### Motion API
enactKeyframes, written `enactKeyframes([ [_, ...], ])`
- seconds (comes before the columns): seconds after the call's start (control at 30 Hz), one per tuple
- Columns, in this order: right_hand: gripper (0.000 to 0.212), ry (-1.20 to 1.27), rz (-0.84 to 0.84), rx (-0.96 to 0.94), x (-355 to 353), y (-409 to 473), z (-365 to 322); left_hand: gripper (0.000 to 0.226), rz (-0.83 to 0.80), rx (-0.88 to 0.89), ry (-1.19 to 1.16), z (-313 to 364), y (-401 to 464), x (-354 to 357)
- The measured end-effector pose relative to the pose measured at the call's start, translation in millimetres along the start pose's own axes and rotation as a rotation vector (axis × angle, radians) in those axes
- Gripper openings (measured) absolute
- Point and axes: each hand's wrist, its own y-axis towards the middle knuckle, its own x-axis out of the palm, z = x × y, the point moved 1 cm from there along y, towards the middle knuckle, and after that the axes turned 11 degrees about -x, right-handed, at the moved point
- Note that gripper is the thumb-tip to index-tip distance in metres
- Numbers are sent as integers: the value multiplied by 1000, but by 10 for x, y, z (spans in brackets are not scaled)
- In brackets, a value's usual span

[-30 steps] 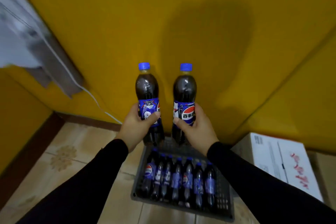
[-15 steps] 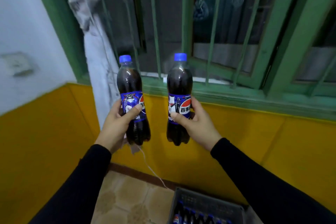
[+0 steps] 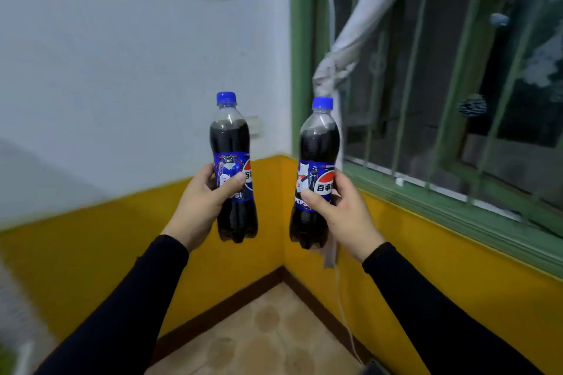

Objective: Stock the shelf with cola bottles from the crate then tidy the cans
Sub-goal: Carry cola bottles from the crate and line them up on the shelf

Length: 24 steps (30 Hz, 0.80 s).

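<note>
Carrying stage: left hand grips one bottle, right hand grips another, both upright, apart. Shelf, crate, cans unseen; stocking, tidying remain.

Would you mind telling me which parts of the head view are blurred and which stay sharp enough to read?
In the head view, the white wall and window bars are smeared by motion blur, worst at the left edge; the left bottle, right bottle and both labels stay readable; wide-angle distortion bends the green frame.

head cam | faces room corner | near, slightly downward
</note>
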Motion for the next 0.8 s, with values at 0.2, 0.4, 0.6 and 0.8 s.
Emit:
enactKeyframes([
  [0.2,50,140,-177,-37,1235,-67,-411,49,288,4,31,262,-934,-1228],
  [0.4,58,251,-320,-32,2521,-201,-677,49,505,3,43,320,-1656,-2415],
  [0.6,64,297,-406,-3,3897,-469,-930,43,628,-26,91,279,-2185,-3699],
  [0.8,54,312,-476,26,5103,-677,-1055,46,704,-80,127,172,-2461,-4843],
])
